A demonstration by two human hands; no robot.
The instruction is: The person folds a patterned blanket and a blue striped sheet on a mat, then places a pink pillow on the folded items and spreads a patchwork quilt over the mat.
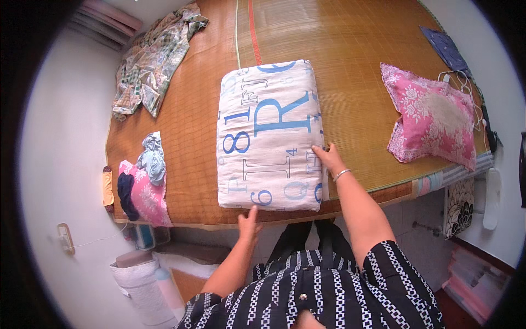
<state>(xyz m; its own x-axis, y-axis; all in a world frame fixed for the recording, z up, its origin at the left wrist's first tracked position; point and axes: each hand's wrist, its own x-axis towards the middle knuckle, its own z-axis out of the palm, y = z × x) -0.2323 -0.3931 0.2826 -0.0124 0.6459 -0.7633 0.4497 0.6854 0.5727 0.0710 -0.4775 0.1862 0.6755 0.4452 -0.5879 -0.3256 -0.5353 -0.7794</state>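
A folded cream quilt (268,137) printed with blue and grey letters and numbers lies on the woven bamboo mat (350,98) of a bed, near its front edge. My left hand (249,222) touches the quilt's near edge with its fingers spread. My right hand (327,157) rests on the quilt's right side, fingers pressing at the fold. A thin bracelet sits on my right wrist. Neither hand holds anything.
A pink floral pillow (430,118) lies at the right of the mat. A patterned sheet (156,57) is crumpled at the far left. A smaller pink pillow (148,197) with blue clothes (152,159) sits at the left edge. White walls bound the bed; bags stand on the floor below.
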